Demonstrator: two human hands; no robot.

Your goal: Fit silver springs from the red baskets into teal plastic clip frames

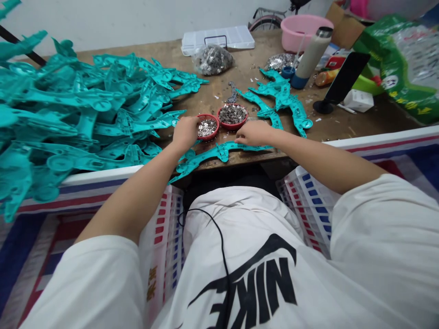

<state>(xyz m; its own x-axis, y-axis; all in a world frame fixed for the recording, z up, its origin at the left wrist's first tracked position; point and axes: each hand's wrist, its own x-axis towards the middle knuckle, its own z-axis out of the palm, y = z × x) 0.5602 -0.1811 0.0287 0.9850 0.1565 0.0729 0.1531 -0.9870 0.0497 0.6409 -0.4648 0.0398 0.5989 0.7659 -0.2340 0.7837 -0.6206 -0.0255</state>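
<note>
My left hand (186, 132) rests at the left rim of a red basket (208, 127) of shiny metal pieces, its fingers bent together at the rim; anything between them is too small to make out. A second red basket (232, 116) of darker metal pieces stands beside it. My right hand (254, 133) is closed just above the right part of a teal plastic part (222, 151) lying along the table's front edge. What its fingertips hold, if anything, cannot be made out. More teal parts (283, 93) lie behind my right hand.
A large heap of teal parts (99, 105) covers the left. At the back are a bag of metal pieces (213, 59) and a clear case (219, 37). To the right stand a bottle (313, 57), a phone (348, 77) and a pink basin (303, 29). White crates (310, 201) flank my body.
</note>
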